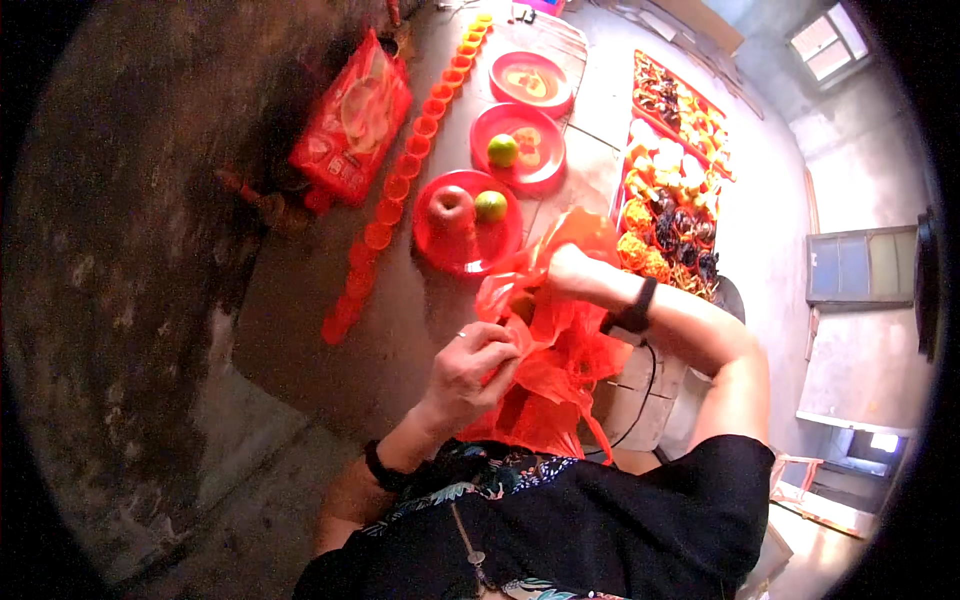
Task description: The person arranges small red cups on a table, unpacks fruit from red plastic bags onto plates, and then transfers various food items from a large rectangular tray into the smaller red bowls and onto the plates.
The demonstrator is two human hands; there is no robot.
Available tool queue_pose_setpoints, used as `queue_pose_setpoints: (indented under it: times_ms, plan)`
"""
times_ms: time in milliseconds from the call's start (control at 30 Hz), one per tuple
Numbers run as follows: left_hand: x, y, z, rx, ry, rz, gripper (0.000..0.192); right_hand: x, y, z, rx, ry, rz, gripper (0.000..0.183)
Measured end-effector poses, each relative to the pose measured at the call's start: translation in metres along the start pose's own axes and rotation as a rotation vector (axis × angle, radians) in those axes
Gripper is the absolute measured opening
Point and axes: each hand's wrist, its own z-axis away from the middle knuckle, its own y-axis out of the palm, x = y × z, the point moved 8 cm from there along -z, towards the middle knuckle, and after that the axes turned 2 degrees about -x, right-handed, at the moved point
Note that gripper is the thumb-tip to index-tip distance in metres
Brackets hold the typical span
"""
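My left hand (476,367) pinches the edge of a thin red plastic bag (559,360) with bent fingers. At the bag's mouth is my right hand (574,274), its fingers hidden inside or behind the red film, so its grip is not visible. A round, dull orange-brown thing shows partly within the bag between the hands. Just beyond, a red plate (427,244) bears a reddish apple (451,206) and a green citrus fruit (491,206). Another green citrus fruit (502,150) lies on the middle red plate (553,172). The far red plate (499,86) shows a printed pattern.
A long row of small red cups (407,166) runs along the left of the plates. Left of it stands a red plastic bag with packages (349,127). Red trays (679,131) of sorted foods stand at the right. A black cable (651,382) hangs near my right forearm.
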Motion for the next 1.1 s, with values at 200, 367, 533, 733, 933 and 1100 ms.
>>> queue_pose_setpoints:
  times_ms: [200,367,533,733,933,1100]
  plan:
    - [0.029,-0.019,-0.003,-0.084,-0.198,-0.050,0.006,0.053,-0.106,-0.004,0.476,0.080,-0.620,0.044]
    - [0.036,0.009,0.004,0.113,-0.167,-0.092,0.007,-0.107,-0.193,-0.079,-0.367,0.306,-0.351,0.053]
    - [0.050,0.025,0.019,0.237,-0.231,-0.022,0.009,-0.214,-0.199,-0.147,-0.652,0.269,-0.034,0.046]
    - [0.069,0.029,0.025,0.269,-0.297,-0.048,0.011,-0.243,-0.187,-0.186,-0.718,0.482,0.084,0.050]
    - [0.075,0.030,0.021,0.262,-0.328,-0.044,0.010,-0.263,-0.173,-0.204,-0.712,0.604,0.227,0.058]
    - [0.069,0.028,0.013,0.228,-0.271,-0.033,0.010,-0.283,-0.175,-0.188,-0.719,0.640,0.121,0.062]
